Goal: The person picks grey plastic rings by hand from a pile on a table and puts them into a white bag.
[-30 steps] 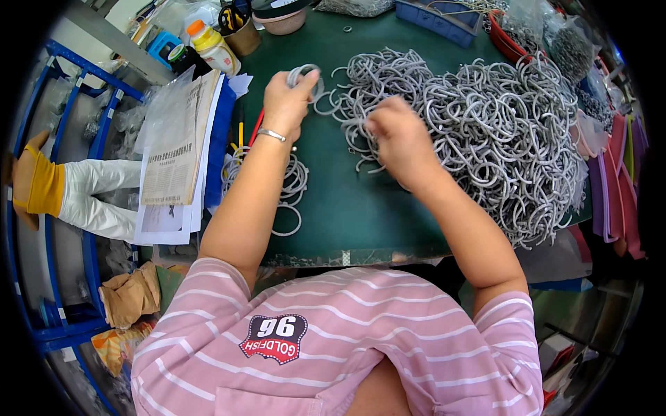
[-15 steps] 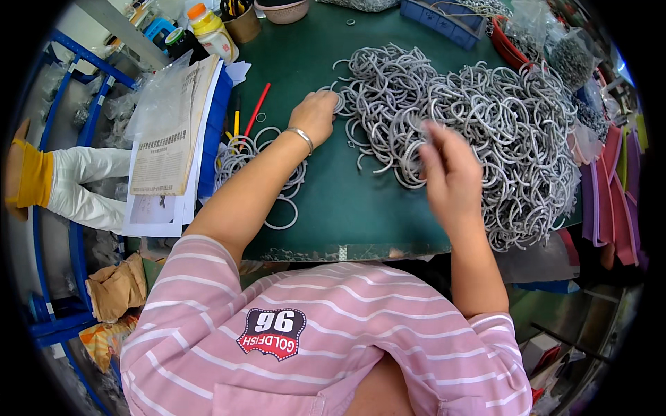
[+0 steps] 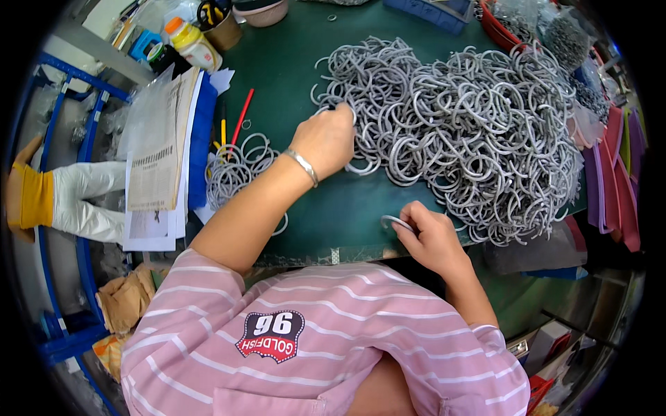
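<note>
A big heap of grey, curved rings [image 3: 479,132], some with a gap in them, covers the right half of the green table. At the heap's left edge is my left hand [image 3: 325,139], its fingers curled round one or more grey rings; the hand itself hides most of them. Close to the table's front edge, my right hand [image 3: 431,239] pinches a single grey ring [image 3: 394,221] between thumb and fingers, apart from the heap. A smaller loose pile of thinner, wider rings [image 3: 236,173] lies left of my left forearm.
A red pencil-like stick [image 3: 241,114] and a yellow one [image 3: 223,130] lie beside the small pile. Papers [image 3: 156,166] rest on a blue bin at the left. Behind stand a yellow bottle [image 3: 194,45], a blue tray [image 3: 433,14] and a red basket [image 3: 496,28].
My right hand has drawn back from the heap toward the table's front edge, now with a ring in its pinch. My left hand has moved a little nearer to me.
</note>
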Tool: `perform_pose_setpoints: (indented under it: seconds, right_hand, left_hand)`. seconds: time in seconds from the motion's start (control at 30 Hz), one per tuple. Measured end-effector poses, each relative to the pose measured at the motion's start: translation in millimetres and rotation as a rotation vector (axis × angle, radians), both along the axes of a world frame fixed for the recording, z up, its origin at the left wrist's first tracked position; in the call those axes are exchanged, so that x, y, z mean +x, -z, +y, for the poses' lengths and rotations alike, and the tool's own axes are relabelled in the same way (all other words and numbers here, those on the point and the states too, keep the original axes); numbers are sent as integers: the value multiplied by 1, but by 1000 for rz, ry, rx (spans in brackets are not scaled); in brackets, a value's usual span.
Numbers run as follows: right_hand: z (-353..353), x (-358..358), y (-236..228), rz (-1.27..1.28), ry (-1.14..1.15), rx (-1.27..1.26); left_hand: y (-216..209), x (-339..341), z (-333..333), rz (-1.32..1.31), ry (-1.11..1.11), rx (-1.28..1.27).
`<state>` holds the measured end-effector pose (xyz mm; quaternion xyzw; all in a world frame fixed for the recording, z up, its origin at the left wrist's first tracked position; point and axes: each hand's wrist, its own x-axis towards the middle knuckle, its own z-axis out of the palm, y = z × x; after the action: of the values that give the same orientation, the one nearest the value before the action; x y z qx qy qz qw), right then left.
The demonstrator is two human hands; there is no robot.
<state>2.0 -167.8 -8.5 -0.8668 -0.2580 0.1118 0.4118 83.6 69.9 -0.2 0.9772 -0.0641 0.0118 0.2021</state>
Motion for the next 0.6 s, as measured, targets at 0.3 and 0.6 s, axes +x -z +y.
perform_pose_setpoints:
  seconds: [0.3,0.6]
  right_hand:
    - [58,54,-6,-806,-166,-375]
    - [72,71,-4,-989,-318,-440]
  left_hand:
    - [9,-9,51,231,-196,-488]
    - [29,3,46,82,-602,-1244]
